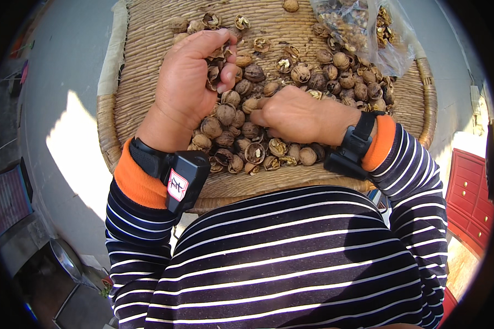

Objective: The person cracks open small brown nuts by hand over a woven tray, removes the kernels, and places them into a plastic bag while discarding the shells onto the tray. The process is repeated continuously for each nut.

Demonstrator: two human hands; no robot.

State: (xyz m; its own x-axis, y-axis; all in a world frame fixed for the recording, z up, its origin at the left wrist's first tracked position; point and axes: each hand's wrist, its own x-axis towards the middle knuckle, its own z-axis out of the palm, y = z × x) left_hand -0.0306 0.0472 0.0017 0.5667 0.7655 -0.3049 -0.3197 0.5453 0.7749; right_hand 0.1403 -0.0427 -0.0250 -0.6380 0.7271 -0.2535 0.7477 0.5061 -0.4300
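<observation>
My left hand (193, 70) is curled around several pieces of walnut shell (215, 68), raised over the left side of the pile. Back up and fingers bent, my right hand (292, 113) reaches into the whole and cracked walnuts (226, 114); its fingertips are partly hidden, so I cannot tell whether they grip a nut. An opened walnut half (255, 153) with some kernel inside lies near the front of the pile. The nuts rest on a woven wicker tabletop (148, 24).
A clear plastic bag (354, 24) holding walnut pieces lies at the back right, beside more walnuts. The wicker top has a raised, bound rim (430, 94). A red cabinet (471, 193) with small drawers stands beyond it at the right.
</observation>
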